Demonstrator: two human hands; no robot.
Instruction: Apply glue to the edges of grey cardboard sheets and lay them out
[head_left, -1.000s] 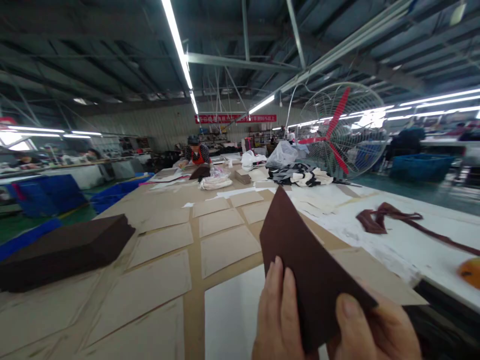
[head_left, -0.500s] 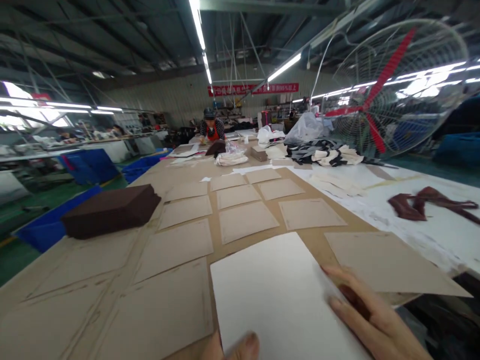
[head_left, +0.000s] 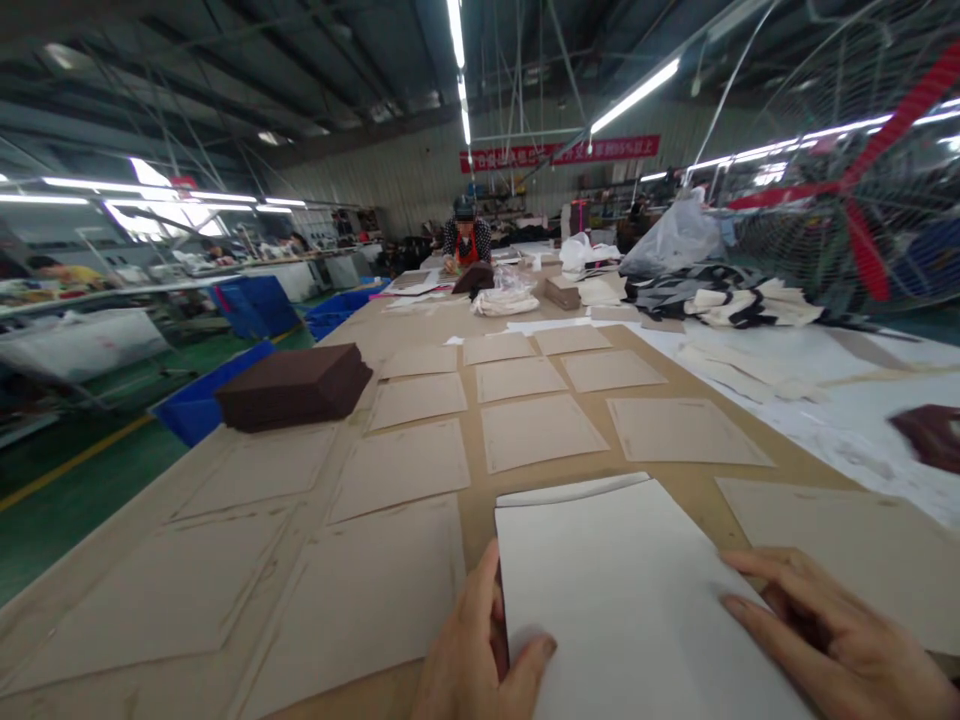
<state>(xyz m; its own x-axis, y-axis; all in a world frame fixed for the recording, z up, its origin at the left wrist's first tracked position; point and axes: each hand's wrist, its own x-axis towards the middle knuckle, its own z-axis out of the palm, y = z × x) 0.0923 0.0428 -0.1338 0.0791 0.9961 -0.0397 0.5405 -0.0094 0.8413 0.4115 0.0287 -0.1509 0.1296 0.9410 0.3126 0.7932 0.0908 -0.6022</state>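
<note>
A stack of white sheets (head_left: 630, 590) lies in front of me, held between both hands, with a second sheet's edge and a thin dark edge showing at its far left corner. My left hand (head_left: 484, 650) grips the left side, thumb on top and fingers along the edge. On the opposite side, my right hand (head_left: 832, 625) pinches the right edge between thumb and fingers. Beige rectangular panels (head_left: 536, 430) are spread in rows on the brown table covering beyond the stack. The underside of the sheets is hidden.
A thick dark brown stack (head_left: 292, 390) sits at the table's left edge, above a blue bin (head_left: 202, 400). A large caged fan (head_left: 855, 180) stands at right. Cloth scraps (head_left: 750, 300) and a plastic bag (head_left: 671, 235) lie farther off. A person (head_left: 466, 240) works at the far end.
The view has swung left, so the surroundings sit farther right. My left hand has come further into view at the stack's left edge. Offset sheet edges now show at its far end.
</note>
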